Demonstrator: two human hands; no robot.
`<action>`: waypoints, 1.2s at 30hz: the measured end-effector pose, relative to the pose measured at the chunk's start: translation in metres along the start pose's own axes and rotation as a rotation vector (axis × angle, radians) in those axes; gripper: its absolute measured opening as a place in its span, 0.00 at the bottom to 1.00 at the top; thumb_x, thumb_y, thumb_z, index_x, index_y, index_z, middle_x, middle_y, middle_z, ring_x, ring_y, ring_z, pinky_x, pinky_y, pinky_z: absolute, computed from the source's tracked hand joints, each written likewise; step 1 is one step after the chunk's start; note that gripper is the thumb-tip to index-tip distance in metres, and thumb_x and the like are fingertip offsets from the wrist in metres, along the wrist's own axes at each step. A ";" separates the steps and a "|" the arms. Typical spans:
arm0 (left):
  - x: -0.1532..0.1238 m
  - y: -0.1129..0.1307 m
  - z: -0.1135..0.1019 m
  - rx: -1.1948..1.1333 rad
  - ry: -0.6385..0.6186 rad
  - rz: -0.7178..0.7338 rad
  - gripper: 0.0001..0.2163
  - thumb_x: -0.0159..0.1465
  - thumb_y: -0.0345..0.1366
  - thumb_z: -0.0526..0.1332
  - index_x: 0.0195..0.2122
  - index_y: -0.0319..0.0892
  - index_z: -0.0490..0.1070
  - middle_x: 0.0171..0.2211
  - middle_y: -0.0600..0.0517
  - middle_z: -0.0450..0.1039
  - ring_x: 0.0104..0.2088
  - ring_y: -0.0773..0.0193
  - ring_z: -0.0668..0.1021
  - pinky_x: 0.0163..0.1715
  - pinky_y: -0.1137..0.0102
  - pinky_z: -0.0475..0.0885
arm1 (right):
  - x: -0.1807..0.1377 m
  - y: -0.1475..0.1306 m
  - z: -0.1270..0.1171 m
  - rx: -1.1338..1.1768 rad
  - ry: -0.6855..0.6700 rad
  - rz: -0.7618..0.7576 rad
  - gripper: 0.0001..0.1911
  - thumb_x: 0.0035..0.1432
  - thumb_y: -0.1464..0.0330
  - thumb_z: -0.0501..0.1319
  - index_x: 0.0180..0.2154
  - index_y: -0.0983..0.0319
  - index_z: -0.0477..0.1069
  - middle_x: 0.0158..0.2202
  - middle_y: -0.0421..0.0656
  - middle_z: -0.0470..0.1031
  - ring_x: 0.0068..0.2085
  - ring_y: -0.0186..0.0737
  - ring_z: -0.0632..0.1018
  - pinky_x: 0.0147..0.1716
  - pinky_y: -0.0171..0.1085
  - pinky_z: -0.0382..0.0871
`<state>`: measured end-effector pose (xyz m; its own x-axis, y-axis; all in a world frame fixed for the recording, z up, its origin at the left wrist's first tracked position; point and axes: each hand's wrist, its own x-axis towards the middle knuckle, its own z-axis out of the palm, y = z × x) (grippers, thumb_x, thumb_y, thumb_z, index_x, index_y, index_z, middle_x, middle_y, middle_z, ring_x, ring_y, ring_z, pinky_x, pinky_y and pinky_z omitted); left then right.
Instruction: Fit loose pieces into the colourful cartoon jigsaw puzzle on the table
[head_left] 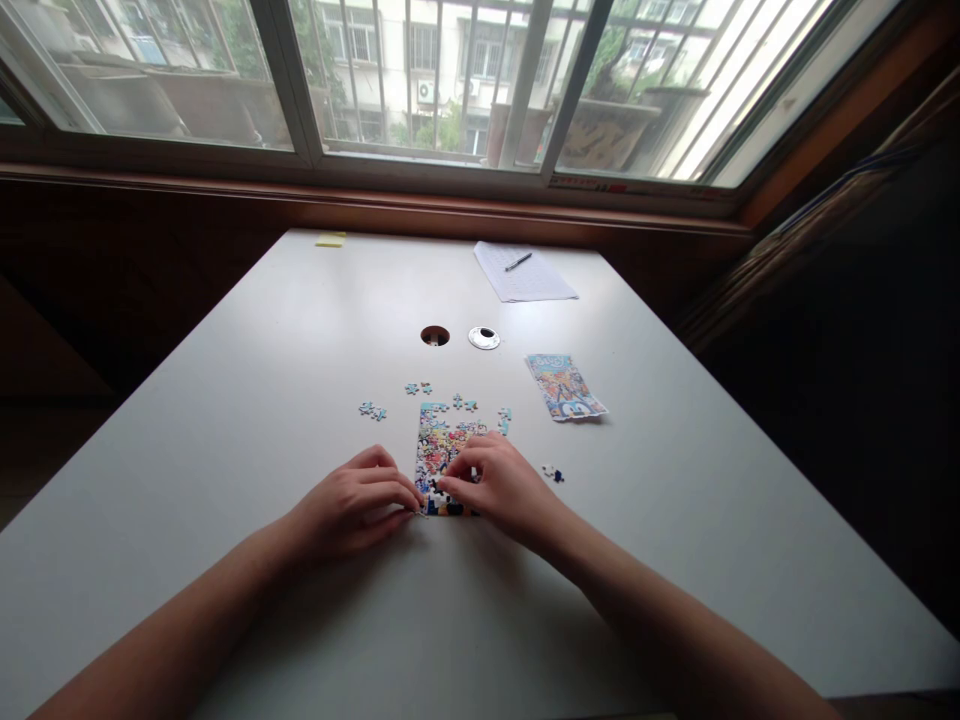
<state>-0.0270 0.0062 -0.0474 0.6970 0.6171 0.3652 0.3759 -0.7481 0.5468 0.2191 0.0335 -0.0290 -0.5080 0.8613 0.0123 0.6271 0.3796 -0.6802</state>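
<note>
A partly assembled jigsaw puzzle (437,440) with a colourful cartoon picture lies flat on the white table, with gaps along its upper right. My left hand (367,500) rests at its lower left corner, fingers bent and thumb and fingertips closed on the edge there. Over the lower part of the puzzle, my right hand (499,485) pinches a small puzzle piece (441,482) between thumb and index finger; the fingers partly cover it. That hand also hides the puzzle's lower right side.
Loose pieces lie at the left (372,410), above (418,388) and right (553,473) of the puzzle. A picture sheet (566,388) lies further right. Beyond are a cable hole (435,336), its round cover (484,338), papers (540,285), a pen (517,262) and yellow notes (330,240).
</note>
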 end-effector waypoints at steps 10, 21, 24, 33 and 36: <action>-0.001 -0.001 0.000 -0.001 -0.005 0.003 0.07 0.67 0.29 0.60 0.44 0.44 0.75 0.43 0.49 0.80 0.41 0.61 0.74 0.44 0.67 0.72 | -0.003 -0.003 0.005 -0.055 0.005 -0.016 0.09 0.60 0.66 0.66 0.28 0.58 0.79 0.30 0.41 0.78 0.41 0.43 0.73 0.46 0.41 0.63; 0.000 -0.003 0.000 -0.073 0.133 -0.154 0.06 0.69 0.33 0.61 0.42 0.44 0.78 0.36 0.49 0.79 0.38 0.61 0.74 0.39 0.68 0.70 | -0.001 0.005 -0.018 0.016 -0.035 -0.035 0.04 0.58 0.68 0.67 0.29 0.59 0.78 0.33 0.40 0.77 0.40 0.41 0.74 0.42 0.38 0.64; 0.000 -0.003 -0.002 -0.094 0.148 -0.351 0.07 0.69 0.39 0.61 0.40 0.45 0.79 0.32 0.51 0.77 0.34 0.63 0.74 0.33 0.71 0.68 | -0.002 0.007 -0.011 -0.036 0.000 -0.136 0.01 0.59 0.68 0.67 0.34 0.58 0.78 0.36 0.40 0.77 0.42 0.41 0.73 0.45 0.40 0.64; 0.000 -0.003 -0.008 -0.260 0.133 -0.690 0.15 0.66 0.50 0.62 0.34 0.44 0.78 0.33 0.52 0.76 0.35 0.64 0.76 0.36 0.71 0.68 | 0.000 0.012 0.003 -0.203 0.003 -0.208 0.05 0.59 0.69 0.68 0.39 0.57 0.78 0.39 0.42 0.76 0.42 0.43 0.70 0.45 0.41 0.64; 0.000 -0.004 -0.008 -0.270 0.121 -0.684 0.14 0.66 0.50 0.61 0.36 0.45 0.78 0.35 0.52 0.77 0.37 0.63 0.77 0.38 0.71 0.69 | 0.000 0.012 0.004 -0.175 0.006 -0.199 0.06 0.57 0.71 0.68 0.38 0.58 0.76 0.40 0.42 0.75 0.43 0.43 0.70 0.46 0.40 0.64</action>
<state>-0.0337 0.0110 -0.0436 0.2831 0.9577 -0.0516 0.5274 -0.1105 0.8424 0.2243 0.0371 -0.0398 -0.6285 0.7655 0.1380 0.6080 0.5941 -0.5267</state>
